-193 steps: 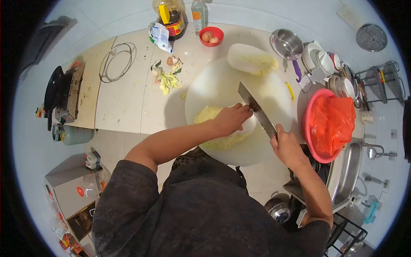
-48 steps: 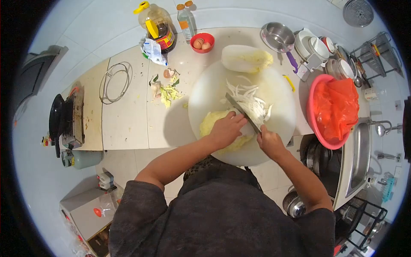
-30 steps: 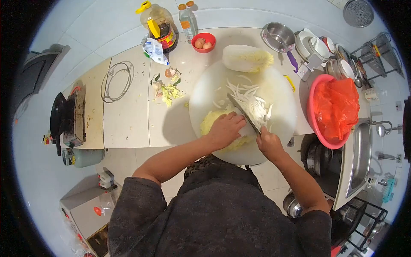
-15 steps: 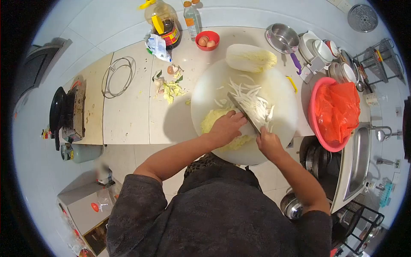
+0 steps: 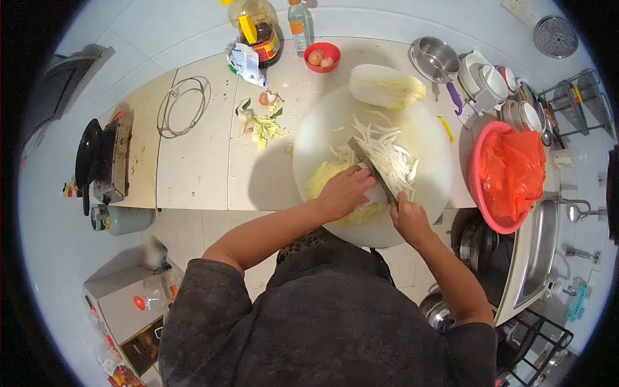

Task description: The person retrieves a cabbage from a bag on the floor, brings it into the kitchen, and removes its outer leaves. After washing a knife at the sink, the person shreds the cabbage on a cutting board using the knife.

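My right hand (image 5: 411,220) is closed around the handle of a kitchen knife (image 5: 376,171). Its blade slants up and left across a round white cutting board (image 5: 435,187). My left hand (image 5: 348,192) presses down with bent fingers on a piece of napa cabbage (image 5: 322,178), its fingertips close to the blade. The hand and forearm cover part of that piece. Right of the blade lies a heap of shredded white cabbage (image 5: 390,155). A larger cut napa cabbage (image 5: 387,87) rests at the board's far edge.
Eggs sit in a red bowl (image 5: 322,57) behind the board, beside bottles. Cabbage scraps (image 5: 265,129) and eggshell lie to the left. A pot (image 5: 436,59) stands at back right; a pink basin (image 5: 477,174) holding a red bag (image 5: 512,174) is near the sink (image 5: 538,248).
The camera view has shifted slightly, moving the board and counter things a little right. Both hands keep their holds; the knife stays between the held cabbage and the shreds.
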`<action>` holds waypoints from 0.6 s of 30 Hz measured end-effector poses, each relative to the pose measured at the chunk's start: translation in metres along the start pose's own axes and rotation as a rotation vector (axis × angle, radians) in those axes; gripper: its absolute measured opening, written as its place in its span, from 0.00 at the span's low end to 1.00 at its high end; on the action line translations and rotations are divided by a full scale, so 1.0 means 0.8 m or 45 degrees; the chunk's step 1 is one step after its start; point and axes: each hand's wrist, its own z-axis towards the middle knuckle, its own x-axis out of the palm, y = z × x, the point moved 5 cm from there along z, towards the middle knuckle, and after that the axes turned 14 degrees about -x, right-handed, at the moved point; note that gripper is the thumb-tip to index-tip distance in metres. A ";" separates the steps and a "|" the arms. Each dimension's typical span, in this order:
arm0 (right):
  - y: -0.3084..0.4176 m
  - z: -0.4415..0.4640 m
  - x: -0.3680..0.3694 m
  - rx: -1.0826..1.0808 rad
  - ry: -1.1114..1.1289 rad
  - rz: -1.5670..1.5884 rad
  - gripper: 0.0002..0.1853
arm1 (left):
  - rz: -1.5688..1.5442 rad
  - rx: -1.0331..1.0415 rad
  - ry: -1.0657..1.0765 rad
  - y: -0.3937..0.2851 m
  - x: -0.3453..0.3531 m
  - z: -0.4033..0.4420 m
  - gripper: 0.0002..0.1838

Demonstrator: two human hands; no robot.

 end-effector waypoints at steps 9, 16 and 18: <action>0.023 0.005 -0.041 -0.028 0.067 -0.042 0.10 | 0.057 -0.025 0.031 0.000 -0.001 -0.003 0.26; 0.064 -0.009 -0.099 0.054 0.258 -0.007 0.11 | 0.048 -0.021 0.011 0.003 0.007 -0.002 0.27; 0.033 -0.001 -0.046 0.045 0.180 0.022 0.11 | 0.010 -0.008 0.033 0.004 0.004 0.000 0.27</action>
